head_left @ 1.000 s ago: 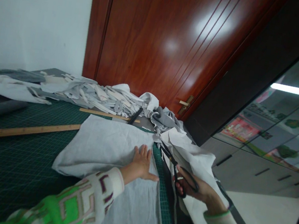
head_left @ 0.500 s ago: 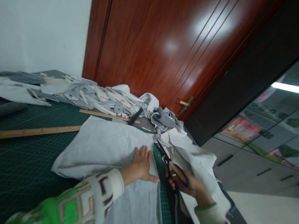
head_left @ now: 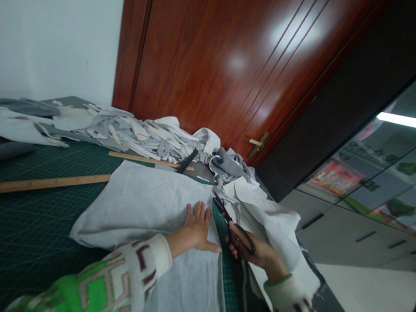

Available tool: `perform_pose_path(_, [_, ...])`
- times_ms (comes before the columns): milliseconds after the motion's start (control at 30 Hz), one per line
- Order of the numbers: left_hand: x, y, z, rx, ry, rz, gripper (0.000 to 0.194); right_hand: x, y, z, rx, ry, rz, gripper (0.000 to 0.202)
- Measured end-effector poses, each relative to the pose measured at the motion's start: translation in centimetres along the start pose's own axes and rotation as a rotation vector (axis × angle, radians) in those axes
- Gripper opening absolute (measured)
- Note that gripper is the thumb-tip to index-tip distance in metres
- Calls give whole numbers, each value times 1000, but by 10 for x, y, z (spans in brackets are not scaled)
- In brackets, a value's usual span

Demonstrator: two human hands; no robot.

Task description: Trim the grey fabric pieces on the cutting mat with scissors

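The light grey cloth [head_left: 148,189] is lying on the green cutting mat [head_left: 3,245], its right edge running just beside a bare strip of the mat's grid. The left hand [head_left: 196,228] is resting palm-down near that edge, fingers spread apart and gripping nothing, and the right hand [head_left: 245,245] is closing around the handles of the black scissors [head_left: 225,212]. The blades are pointing toward the cloth's far right corner; whether they are touching or biting into the fabric is too small to tell. For careful cutting here, the left hand is serving best if it is pressing evenly, with the thumb, which is sticking out toward the edge, staying clear of the blades' line. The fold crossing the cloth beside the left wrist is probably worth smoothing, since slack could be pulling the edge askew. The white material [head_left: 277,218] is lying close behind the right hand, so the lower blade is needing a free path there.
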State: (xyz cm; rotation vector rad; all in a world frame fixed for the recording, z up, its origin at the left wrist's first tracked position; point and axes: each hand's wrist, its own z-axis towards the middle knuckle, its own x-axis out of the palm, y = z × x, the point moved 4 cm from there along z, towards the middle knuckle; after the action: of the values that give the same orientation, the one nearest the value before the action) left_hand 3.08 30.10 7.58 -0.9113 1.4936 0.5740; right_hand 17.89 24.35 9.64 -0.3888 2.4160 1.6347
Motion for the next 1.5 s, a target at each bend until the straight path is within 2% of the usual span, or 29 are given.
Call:
perform_pose_path(100, [2, 1, 2, -2, 2, 7, 123, 3, -6, 8, 100, 58, 125, 50])
perform_pose_path(467, [4, 0, 4, 4, -3, 13, 124, 9, 2, 19, 159, 23, 202, 51])
perform_pose_path(1000, [3, -1, 4, 3, 2, 29, 125, 15, 4, 34, 68, -43, 146, 45])
perform_pose_path(1500, [3, 0, 3, 9, 2, 35, 124, 14, -2, 43, 51, -84, 100, 46])
